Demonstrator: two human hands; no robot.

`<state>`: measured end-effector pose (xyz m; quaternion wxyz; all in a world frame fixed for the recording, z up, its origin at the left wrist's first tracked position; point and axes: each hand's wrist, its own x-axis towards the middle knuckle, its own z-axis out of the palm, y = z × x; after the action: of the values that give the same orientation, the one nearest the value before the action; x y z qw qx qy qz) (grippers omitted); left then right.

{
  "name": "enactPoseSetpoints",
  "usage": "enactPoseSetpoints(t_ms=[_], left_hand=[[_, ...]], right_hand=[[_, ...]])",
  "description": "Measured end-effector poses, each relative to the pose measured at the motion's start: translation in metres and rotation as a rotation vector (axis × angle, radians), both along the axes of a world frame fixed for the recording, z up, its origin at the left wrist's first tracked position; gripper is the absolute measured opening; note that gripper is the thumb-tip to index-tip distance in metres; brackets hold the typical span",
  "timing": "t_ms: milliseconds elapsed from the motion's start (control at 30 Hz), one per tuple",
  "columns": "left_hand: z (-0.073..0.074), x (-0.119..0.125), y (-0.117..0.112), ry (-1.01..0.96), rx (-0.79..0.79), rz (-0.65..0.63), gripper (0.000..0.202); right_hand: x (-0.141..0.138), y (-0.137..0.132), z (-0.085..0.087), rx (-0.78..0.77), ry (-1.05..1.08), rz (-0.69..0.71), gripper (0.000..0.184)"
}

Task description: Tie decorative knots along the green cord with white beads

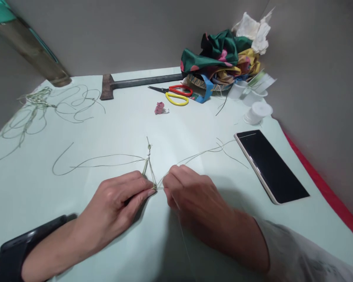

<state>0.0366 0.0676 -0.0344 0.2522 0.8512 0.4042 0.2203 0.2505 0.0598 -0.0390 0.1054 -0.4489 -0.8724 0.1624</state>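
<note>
Pale green surface [129,125], grey walls behind. Left hand [117,199] and right hand [191,196] almost touching, fingers of each pinching thin cord [148,149] at strand junction. Knotted end just ahead of fingers. Step judged: knot tying. Phone [270,166] right of fingers; scissors [176,94] well ahead.

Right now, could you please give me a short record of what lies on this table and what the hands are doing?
Left hand: pinches cord below its knot
Right hand: pinches the same cord, close beside the left
Phone: flat, screen dark, right of the hands
Scissors: far side, red and yellow handles
Clip: just in front of the scissors
Cloth pile: far right corner
Spools: beyond the phone
Loose cord: far left
</note>
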Motion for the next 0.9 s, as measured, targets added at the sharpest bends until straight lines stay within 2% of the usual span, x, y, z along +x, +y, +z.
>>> enactPoseSetpoints(t_ms=[67,133,200,233,300,433,567,667,700,767,900], left_hand=[[0.0,-0.001,0.0,-0.003,-0.011,0.003,0.029],[-0.001,-0.002,0.0,-0.005,-0.024,0.009,0.03],[-0.001,-0.002,0.0,-0.011,-0.036,0.015,0.029],[-0.002,-0.002,0.0,-0.015,-0.043,0.017,0.029],[-0.001,-0.001,0.001,-0.029,-0.06,0.022,0.027],[0.0,0.001,0.002,-0.074,-0.105,0.05,0.024],[0.003,0.002,0.006,-0.114,-0.173,0.067,0.021],[0.004,0.002,0.008,-0.128,-0.206,0.076,0.021],[0.005,0.002,0.009,-0.134,-0.215,0.076,0.021],[0.005,0.002,0.01,-0.144,-0.24,0.077,0.021],[0.006,0.002,0.011,-0.147,-0.28,0.087,0.02]], right_hand=[[0.003,0.001,0.005,-0.182,0.139,-0.102,0.019],[0.01,0.003,0.012,-0.499,0.346,-0.17,0.013],[0.021,0.007,0.018,-0.837,0.502,-0.172,0.009],[0.027,0.009,0.02,-0.954,0.535,-0.161,0.008],[0.039,0.013,0.022,-1.034,0.531,-0.132,0.012],[0.049,0.013,0.023,-0.859,0.414,-0.141,0.021],[0.026,0.001,0.02,-0.499,0.209,-0.189,0.024],[0.007,-0.008,0.012,-0.195,0.063,-0.098,0.011],[0.004,-0.009,0.009,-0.133,0.03,-0.069,0.013],[0.003,-0.009,0.006,-0.092,0.019,-0.024,0.024],[0.02,0.0,0.013,-0.315,0.244,-0.095,0.02]])
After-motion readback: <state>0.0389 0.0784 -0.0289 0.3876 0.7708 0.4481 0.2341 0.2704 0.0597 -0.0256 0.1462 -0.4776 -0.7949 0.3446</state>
